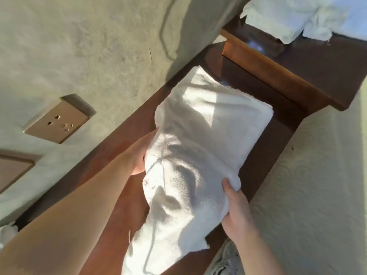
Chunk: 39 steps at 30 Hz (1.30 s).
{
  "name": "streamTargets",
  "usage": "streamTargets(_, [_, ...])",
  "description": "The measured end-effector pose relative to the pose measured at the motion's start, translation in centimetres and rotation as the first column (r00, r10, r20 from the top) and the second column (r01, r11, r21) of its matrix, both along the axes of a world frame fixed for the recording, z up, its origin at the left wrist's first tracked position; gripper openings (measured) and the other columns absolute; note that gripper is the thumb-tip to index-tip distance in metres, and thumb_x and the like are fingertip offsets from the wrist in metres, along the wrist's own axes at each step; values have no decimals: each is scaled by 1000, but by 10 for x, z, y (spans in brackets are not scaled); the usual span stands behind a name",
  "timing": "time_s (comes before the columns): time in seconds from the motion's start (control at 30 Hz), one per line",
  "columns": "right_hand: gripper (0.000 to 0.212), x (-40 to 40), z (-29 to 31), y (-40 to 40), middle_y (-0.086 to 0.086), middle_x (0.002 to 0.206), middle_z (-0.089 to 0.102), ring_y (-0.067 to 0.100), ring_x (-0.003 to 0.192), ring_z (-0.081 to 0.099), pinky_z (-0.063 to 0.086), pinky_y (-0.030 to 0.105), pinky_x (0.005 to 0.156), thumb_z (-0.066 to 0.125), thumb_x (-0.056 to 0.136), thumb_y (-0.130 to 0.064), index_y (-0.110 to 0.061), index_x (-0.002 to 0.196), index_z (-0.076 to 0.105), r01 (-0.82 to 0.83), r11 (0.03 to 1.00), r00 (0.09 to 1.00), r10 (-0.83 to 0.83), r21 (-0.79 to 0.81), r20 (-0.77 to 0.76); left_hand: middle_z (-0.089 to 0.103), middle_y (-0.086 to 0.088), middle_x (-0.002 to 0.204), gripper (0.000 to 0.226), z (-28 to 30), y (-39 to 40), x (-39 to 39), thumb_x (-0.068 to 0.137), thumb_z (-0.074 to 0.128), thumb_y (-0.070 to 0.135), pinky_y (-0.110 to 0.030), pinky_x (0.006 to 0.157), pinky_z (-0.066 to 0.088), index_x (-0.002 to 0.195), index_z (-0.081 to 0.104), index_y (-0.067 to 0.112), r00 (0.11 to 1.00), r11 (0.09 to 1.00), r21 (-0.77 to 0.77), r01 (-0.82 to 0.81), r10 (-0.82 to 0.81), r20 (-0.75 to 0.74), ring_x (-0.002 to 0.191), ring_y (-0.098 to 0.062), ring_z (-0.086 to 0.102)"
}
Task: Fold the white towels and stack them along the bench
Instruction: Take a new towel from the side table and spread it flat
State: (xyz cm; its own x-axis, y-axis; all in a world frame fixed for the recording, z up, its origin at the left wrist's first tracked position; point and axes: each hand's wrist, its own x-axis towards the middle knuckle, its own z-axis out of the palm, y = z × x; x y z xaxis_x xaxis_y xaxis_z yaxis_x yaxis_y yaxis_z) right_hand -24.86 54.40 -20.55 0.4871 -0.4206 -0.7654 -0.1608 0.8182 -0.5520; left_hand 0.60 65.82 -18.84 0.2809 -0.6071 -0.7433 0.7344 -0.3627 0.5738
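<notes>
White towel [186, 161] lies lengthwise on the dark wooden bench [278, 135], partly folded, thick and rumpled. Far end of it is a neat rounded fold; near end trails toward the camera with a ragged edge hanging over the bench front.

Left hand [139, 155] is at the towel's wall-side edge, about midway along. Fingertips go under or behind the cloth and are hidden, so can't tell whether the fingers are curled round the edge or lying flat against it. Palm and wrist show, touching the fabric.

Right hand [236, 211] is at the opposite edge, on the room side. Thumb lies on top of the towel at a bulging fold, the other fingers wrap beneath, so the hand is clamped on that edge, cloth pinched between thumb and fingers. The towel sits between the two hands, spanning nearly the full bench width there.

Sunlight and shadow patches fall across the cloth.

Wall [89, 56] runs along the bench on the left, with a beige socket plate [56, 122] set in it. At the far end a higher wooden ledge [297, 66] carries more white towels [297, 18], loosely heaped. Pale textured floor [317, 195] on the right. A light shoe [224, 261] shows at the bottom edge, just beside the bench front.
</notes>
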Motion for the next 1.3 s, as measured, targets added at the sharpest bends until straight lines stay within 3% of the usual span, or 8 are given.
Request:
streamTargets(0.2, [31, 6, -1, 12, -1, 120, 74, 21, 108, 72, 56, 43, 94, 62, 99, -31, -30, 130, 61, 2, 991, 998, -10, -130, -57, 62, 9, 95, 34, -17, 44, 29, 90, 67, 54, -34, 74, 47, 102, 56, 24, 536, 906, 399, -145, -267, 801, 87, -12, 59])
streamTargets(0.37, [45, -2, -6, 35, -2, 127, 71, 23, 116, 69, 52, 49, 103, 70, 92, -44, -36, 134, 60, 21, 1000, 999, -22, -21, -43, 59, 5, 125, 64, -30, 71, 17, 77, 80, 58, -30, 93, 50, 128, 48, 36, 847, 977, 199, 74, -166, 505, 116, -14, 60])
streamTargets(0.6, [37, -24, -1, 48, 10, 130, 69, 30, 119, 67, 47, 49, 106, 60, 101, -20, -16, 137, 60, 70, 992, 997, -68, 106, -26, 63, 7, 109, 74, -19, 71, 13, 73, 84, 57, -30, 82, 53, 134, 51, 29, 498, 869, 493, 41, -446, 744, 93, -13, 64])
streamTargets(0.8, [44, -30, 2, 69, 7, 140, 63, 26, 130, 59, 36, 49, 116, 51, 104, -38, -21, 144, 55, -13, 987, 999, 5, 161, 54, 74, -8, 116, 57, -24, 111, 13, 82, 78, 52, -45, 107, 48, 120, 69, 10, 849, 968, 151, 198, -247, 466, 113, -27, 69])
streamTargets(0.93, [38, -37, 1, 81, 10, 132, 68, 27, 122, 65, 46, 48, 107, 57, 101, -15, -19, 138, 60, -74, 989, 997, 70, 130, 32, 76, -8, 106, 50, -24, 117, 10, 74, 86, 32, -35, 95, 56, 114, 66, 11, 729, 936, 236, 259, -350, 588, 102, -23, 73])
streamTargets(1.07, [38, -42, 3, 89, 10, 129, 69, 27, 119, 66, 46, 45, 106, 57, 101, -26, -15, 137, 61, 96, 969, 989, -118, 225, 87, 69, 8, 86, 49, -20, 123, -6, 71, 77, 71, -30, 78, 48, 90, 71, 26, 784, 984, 175, 37, -137, 605, 80, -10, 64])
streamTargets(1.17, [77, -51, -4, 110, 6, 134, 66, 24, 127, 60, 38, 44, 116, 87, 76, -43, -18, 141, 53, -127, 977, 991, 131, 173, -11, 64, 12, 85, 68, -13, 131, -22, 65, 65, 89, -30, 77, 38, 89, 62, 26, 775, 925, 359, 126, -318, 547, 79, -10, 56])
streamTargets(1.3, [68, -65, -12, 128, 10, 131, 67, 25, 123, 63, 43, 45, 113, 83, 79, -34, -13, 137, 56, -156, 971, 988, 157, 182, 7, 73, 13, 103, 47, 3, 137, -38, 74, 81, 57, -28, 88, 43, 110, 67, 29, 694, 886, 408, 220, -436, 573, 100, -5, 64])
